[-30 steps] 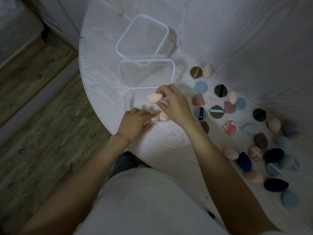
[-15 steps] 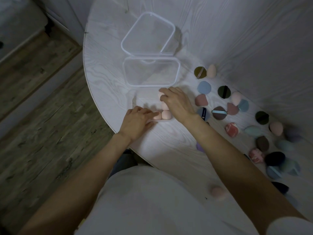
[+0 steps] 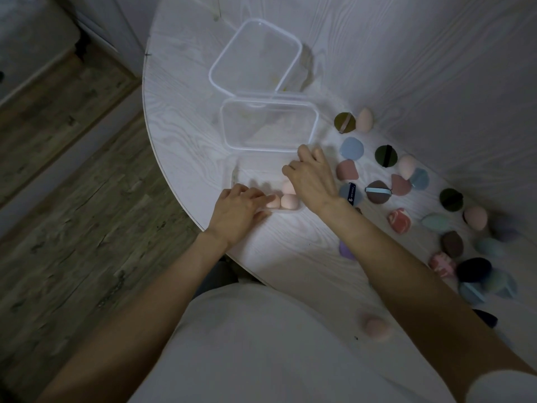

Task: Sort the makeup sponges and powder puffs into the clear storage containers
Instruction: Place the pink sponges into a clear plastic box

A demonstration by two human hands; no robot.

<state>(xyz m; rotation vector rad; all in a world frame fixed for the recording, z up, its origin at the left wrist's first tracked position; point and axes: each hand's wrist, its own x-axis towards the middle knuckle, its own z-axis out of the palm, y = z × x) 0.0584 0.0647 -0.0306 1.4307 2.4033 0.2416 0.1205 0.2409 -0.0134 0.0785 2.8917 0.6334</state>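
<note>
A low clear container [image 3: 241, 173] sits at the table's near left edge with three pale pink sponges [image 3: 290, 201] in its near right corner. My left hand [image 3: 238, 210] rests on its near rim, fingertips touching the leftmost pink sponge [image 3: 272, 201]. My right hand [image 3: 311, 178] lies over the container's right side with relaxed fingers and nothing visible in them. Behind it is a second clear container [image 3: 267, 146], and a third clear piece [image 3: 255, 53] leans tilted behind that. Several sponges and round powder puffs [image 3: 377, 191] lie scattered to the right.
The round white wood-grain table [image 3: 180, 135] drops off to a wooden floor on the left. A blurred pink sponge [image 3: 374, 327] lies near the table's front edge by my right forearm. A purple sponge [image 3: 345, 250] peeks out beside that arm.
My right hand carried a pink sponge down into the near container and let it go; it now lies empty over the container's right side. My left hand stayed put.
</note>
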